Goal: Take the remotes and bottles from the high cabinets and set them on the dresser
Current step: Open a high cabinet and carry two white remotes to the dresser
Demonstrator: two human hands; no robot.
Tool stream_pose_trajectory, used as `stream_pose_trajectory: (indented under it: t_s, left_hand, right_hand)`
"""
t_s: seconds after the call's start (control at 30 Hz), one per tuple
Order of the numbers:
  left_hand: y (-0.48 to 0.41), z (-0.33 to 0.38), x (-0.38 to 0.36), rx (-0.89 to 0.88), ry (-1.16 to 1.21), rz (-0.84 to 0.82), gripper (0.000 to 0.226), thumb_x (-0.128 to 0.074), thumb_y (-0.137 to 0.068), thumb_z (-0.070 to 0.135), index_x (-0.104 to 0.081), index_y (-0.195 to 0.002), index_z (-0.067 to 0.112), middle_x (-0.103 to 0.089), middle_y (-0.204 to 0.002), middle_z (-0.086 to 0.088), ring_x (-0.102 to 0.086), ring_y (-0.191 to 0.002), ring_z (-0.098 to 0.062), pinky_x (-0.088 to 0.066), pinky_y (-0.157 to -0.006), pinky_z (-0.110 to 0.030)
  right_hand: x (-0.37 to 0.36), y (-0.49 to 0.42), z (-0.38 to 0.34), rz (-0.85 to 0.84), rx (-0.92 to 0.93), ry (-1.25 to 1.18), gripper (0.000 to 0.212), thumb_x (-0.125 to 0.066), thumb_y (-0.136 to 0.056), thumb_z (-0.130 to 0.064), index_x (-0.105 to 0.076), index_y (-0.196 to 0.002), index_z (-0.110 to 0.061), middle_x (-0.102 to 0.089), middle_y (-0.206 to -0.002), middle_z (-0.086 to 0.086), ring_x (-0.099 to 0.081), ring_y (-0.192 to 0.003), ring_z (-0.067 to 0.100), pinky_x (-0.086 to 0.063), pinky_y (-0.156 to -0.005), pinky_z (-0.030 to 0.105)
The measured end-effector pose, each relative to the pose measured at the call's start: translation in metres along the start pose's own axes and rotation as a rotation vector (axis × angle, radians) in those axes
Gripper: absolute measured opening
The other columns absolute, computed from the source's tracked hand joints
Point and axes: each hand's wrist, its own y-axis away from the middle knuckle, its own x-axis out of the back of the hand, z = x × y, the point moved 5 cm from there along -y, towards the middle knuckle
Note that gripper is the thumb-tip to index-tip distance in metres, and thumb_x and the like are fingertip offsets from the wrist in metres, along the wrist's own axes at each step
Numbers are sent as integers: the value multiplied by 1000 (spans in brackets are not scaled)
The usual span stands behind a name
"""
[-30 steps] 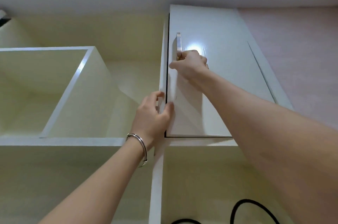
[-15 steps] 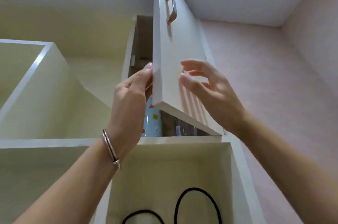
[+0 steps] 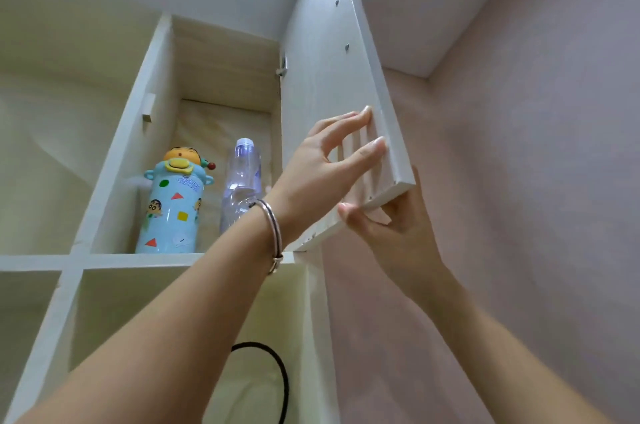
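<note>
The high cabinet stands open, its white door (image 3: 325, 70) swung out to the right. Inside, a light-blue cartoon bottle (image 3: 171, 205) with an orange character lid stands at the left. A clear plastic bottle (image 3: 240, 181) stands right of it, partly behind my left wrist. My left hand (image 3: 322, 167) lies flat against the door's inner face, fingers spread. My right hand (image 3: 388, 233) holds the door's lower corner from beneath and behind, thumb on the bottom edge. No remotes are visible.
Open white shelf compartments (image 3: 41, 264) lie left of and below the cabinet. A black cable loop (image 3: 277, 371) hangs in the compartment underneath. A pink wall (image 3: 536, 198) runs along the right, close to the door. The ceiling is just above.
The door went from shut to wide open, swinging right. My left hand moved from the door's edge to its inner face. My right hand left the handle and now grips the lower corner.
</note>
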Motion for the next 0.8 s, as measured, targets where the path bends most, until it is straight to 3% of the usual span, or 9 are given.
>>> stream_pose_trajectory:
  t_s: [0.13,0.27,0.33,0.4,0.47,0.6,0.7,0.8]
  left_hand:
    - [-2,0,-7,-1,-53,25,43,-58,-85,35,-50,-127,36,-44,-129,21,-41,-117,3,-33,-102,-18]
    - [2,-4,-5,35,-49,22,36,-56,-85,40,-51,-121,40,-45,-136,19,-40,-126,0,-35,-105,-23]
    - [5,-7,0,69,-57,34,28,-58,-84,42,-54,-111,40,-52,-131,16,-46,-124,-1,-42,-99,-25]
    - [13,-9,9,104,-128,68,16,-59,-84,41,-60,-98,34,-63,-110,15,-57,-103,6,-46,-84,-16]
    - [26,-13,23,132,-192,110,13,-57,-86,35,-65,-81,26,-68,-90,6,-62,-84,0,-44,-70,-12]
    - [75,-20,62,245,-271,155,19,-55,-88,22,-63,-71,19,-68,-76,3,-62,-59,5,-41,-52,0]
    - [137,-15,94,393,-362,187,15,-57,-86,20,-64,-73,21,-69,-74,4,-64,-57,5,-44,-54,-1]
    - [223,1,125,593,-554,194,12,-59,-85,22,-68,-77,22,-74,-78,3,-67,-66,2,-52,-67,-11]
  right_hand:
    - [4,1,6,-1,-70,-88,64,-71,-76,-3,-43,-130,-23,-66,-112,-3,-64,-106,15,-54,-89,52]
    - [0,2,8,13,-40,-55,51,-72,-73,-12,-51,-119,-23,-68,-104,-5,-65,-102,18,-56,-84,39]
    - [-2,3,7,47,-23,-15,44,-73,-74,-12,-52,-104,-36,-67,-88,-17,-66,-92,9,-56,-80,30]
    - [-3,7,4,101,-6,30,39,-73,-75,-13,-49,-90,-39,-63,-75,-19,-64,-81,1,-53,-74,22]
    - [-6,12,-2,139,-12,49,29,-74,-76,-16,-51,-82,-32,-62,-72,-15,-63,-75,0,-52,-71,17]
    - [-17,26,-6,169,-66,60,19,-71,-77,-20,-56,-87,-24,-60,-76,-15,-59,-68,-6,-47,-67,7]
    - [-26,57,1,134,-161,12,21,-68,-79,-19,-53,-84,-32,-55,-73,-16,-54,-63,-9,-45,-67,7]
    - [-49,121,14,-89,-304,-90,20,-66,-83,-14,-55,-85,-31,-57,-76,-12,-57,-70,1,-50,-73,21]
